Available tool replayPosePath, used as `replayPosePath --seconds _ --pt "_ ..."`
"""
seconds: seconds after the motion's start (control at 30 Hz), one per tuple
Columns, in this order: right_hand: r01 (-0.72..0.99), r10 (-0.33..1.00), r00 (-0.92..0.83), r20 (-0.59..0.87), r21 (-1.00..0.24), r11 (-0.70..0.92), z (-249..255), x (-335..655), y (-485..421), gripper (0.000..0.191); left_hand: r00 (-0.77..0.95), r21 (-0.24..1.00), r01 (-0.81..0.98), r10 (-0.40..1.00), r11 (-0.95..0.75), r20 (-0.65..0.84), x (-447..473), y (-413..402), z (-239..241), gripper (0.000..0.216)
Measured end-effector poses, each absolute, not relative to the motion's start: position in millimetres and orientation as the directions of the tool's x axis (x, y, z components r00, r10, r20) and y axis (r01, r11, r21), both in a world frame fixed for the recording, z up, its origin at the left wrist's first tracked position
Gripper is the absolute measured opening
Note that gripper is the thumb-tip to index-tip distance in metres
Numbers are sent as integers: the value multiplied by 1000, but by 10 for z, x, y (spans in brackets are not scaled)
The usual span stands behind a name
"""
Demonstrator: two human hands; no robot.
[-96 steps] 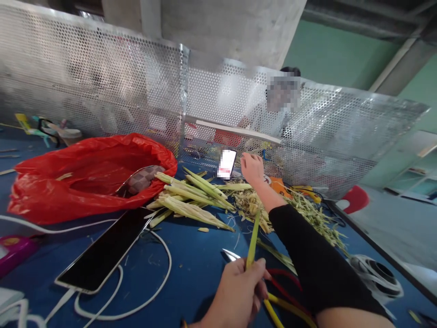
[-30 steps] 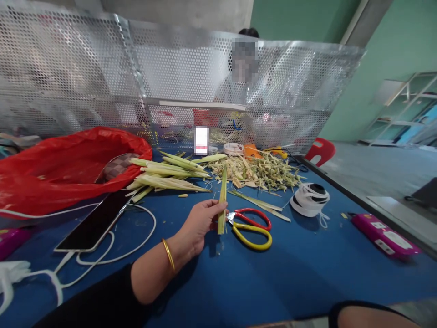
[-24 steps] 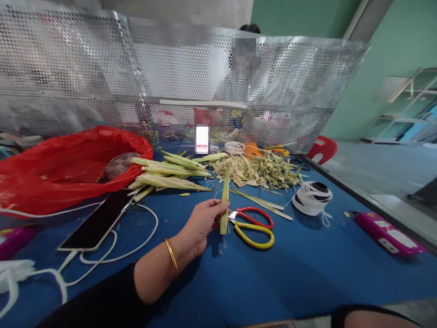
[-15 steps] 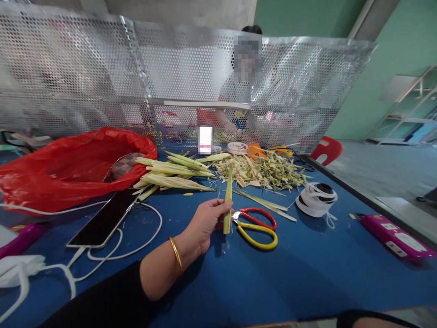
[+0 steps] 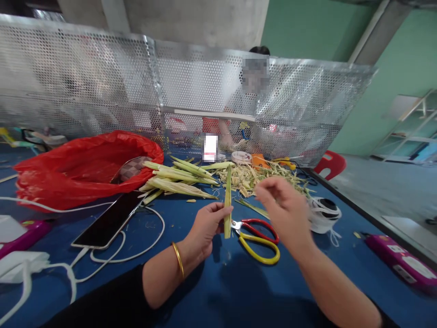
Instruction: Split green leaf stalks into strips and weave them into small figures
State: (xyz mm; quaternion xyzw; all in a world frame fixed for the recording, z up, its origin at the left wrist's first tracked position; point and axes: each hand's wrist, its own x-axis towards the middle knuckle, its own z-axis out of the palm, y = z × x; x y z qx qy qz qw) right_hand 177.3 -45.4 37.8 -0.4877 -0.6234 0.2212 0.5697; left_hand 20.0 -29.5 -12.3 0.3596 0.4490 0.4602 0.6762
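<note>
My left hand [image 5: 205, 225] pinches a long green leaf strip [image 5: 227, 196] and holds it upright over the blue table [image 5: 239, 291]. My right hand [image 5: 285, 209] hovers just right of the strip, smeared by motion, fingers curled with nothing visible in them. Red-and-yellow scissors [image 5: 257, 232] lie on the table between and just beyond the hands. A bundle of green stalks [image 5: 177, 180] lies behind the left hand, and a heap of leaf trimmings [image 5: 259, 175] lies behind the right.
A red plastic bag [image 5: 78, 166] sits at the left. A phone [image 5: 109, 221] on a white cable [image 5: 136, 248] lies near it. A white tape roll [image 5: 324, 214] and a pink case [image 5: 399, 264] are at the right. A perforated metal screen [image 5: 102, 91] with a person behind it bounds the far side.
My right hand has come up into view from the lower right, close to the strip. The left hand keeps hold of the strip, and the view has tilted slightly.
</note>
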Motion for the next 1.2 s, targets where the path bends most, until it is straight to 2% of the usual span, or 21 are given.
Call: replayPosePath --seconds 0.07,0.13,0.23,0.33,0.43,0.57,0.63,0.7,0.73,0.8,0.87,0.93,1.07,1.13,1.2 --pt "243 950 94 296 -933 267 202 1667 -304 29 168 900 -310 949 308 -267 200 -298 -122 29" --pt "149 994 33 102 -984 96 39 1611 -265 31 176 907 -295 950 301 -258 207 -312 -115 30" --pt "147 996 0 85 -985 84 -76 1576 -284 27 181 929 -252 956 271 -230 216 -339 -99 30" --pt "71 998 -10 65 -995 65 -87 1565 -290 24 176 944 -232 964 236 -198 212 -346 -92 30" --pt "-4 999 -40 23 -1000 23 -91 1571 -267 24 167 928 -250 956 277 -241 200 -325 -104 32" --pt "-39 999 -33 24 -999 23 -104 1588 -242 21 238 893 -286 928 348 -286 196 -283 -129 34" --pt "7 999 4 34 -999 34 -104 1594 -241 18 192 944 -206 957 258 -220 192 -274 -124 32" --pt "74 999 24 47 -996 45 -99 1598 -246 16 77 1000 12 997 3 -3 176 -276 -96 25" --pt "101 998 18 54 -994 52 -94 1598 -251 16 54 972 166 985 -168 161 161 -281 -73 22" --pt "122 998 -16 64 -990 66 -79 1599 -262 19 172 750 441 867 -493 468 121 -288 -20 18" --pt "99 997 -43 59 -993 63 -64 1598 -273 22 381 466 568 719 -678 581 76 -290 31 15" --pt "56 997 -53 49 -997 52 -55 1596 -281 24 489 293 618 649 -730 583 37 -282 67 13" --pt "-1 997 -62 38 -999 38 -51 1595 -283 22 516 209 657 634 -724 576 2 -261 99 10" --pt "-14 999 -36 31 -999 30 -42 1599 -279 19 516 217 656 640 -723 570 0 -254 97 7" --pt "-17 1000 14 18 -1000 18 -25 1605 -275 16 473 276 671 685 -688 555 4 -247 73 8"
